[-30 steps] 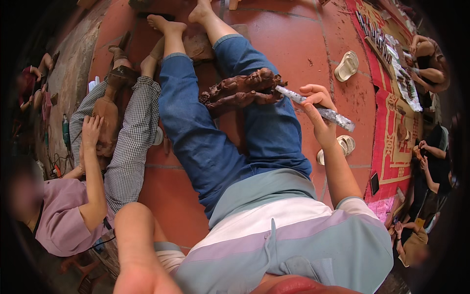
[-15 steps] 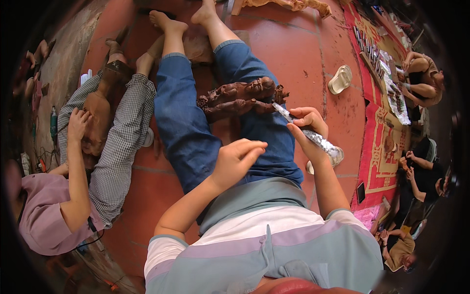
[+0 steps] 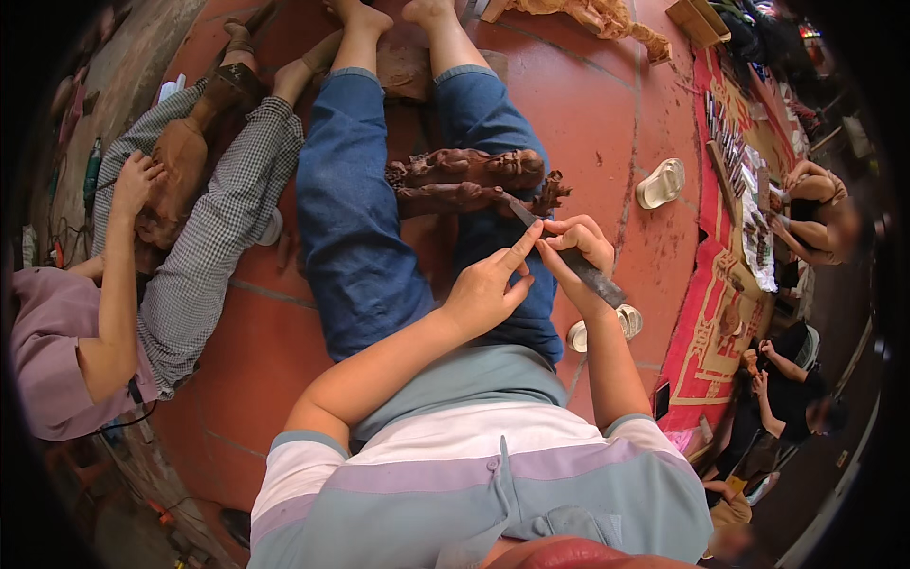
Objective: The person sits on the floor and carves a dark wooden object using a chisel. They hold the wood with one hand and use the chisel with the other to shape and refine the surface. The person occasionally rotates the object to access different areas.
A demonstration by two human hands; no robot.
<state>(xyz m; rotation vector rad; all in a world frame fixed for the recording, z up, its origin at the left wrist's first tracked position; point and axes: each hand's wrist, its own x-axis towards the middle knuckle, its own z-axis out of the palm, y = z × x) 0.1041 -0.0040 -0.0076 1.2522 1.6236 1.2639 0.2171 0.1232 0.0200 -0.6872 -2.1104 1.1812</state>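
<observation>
A dark brown carved wooden figure [image 3: 464, 168] lies across my thighs, its bearded head toward the right. My right hand [image 3: 580, 248] pinches a long, flat, dark-grey strip [image 3: 597, 279] between thumb and fingers. The strip slants from below that hand up to the figure's right end, where its narrow tip touches or nearly touches the wood. I cannot tell whether it is a file, a blade or folded abrasive. My left hand [image 3: 486, 292] is open, index finger stretched to the strip's edge beside my right fingertips, thumb apart.
On my left a person in checked trousers holds a paler wood carving [image 3: 178, 156]. Cream clogs [image 3: 661, 183] lie on the red tiles [image 3: 588, 123]. Rightward is a red patterned mat [image 3: 716, 313] with a row of tools [image 3: 725, 142], and several people sit beyond. Another carving [image 3: 607, 17] lies ahead.
My left hand has moved up and right, its index finger now at the strip. The strip's silvery glare has gone, and it looks dark. The whole view has shifted slightly.
</observation>
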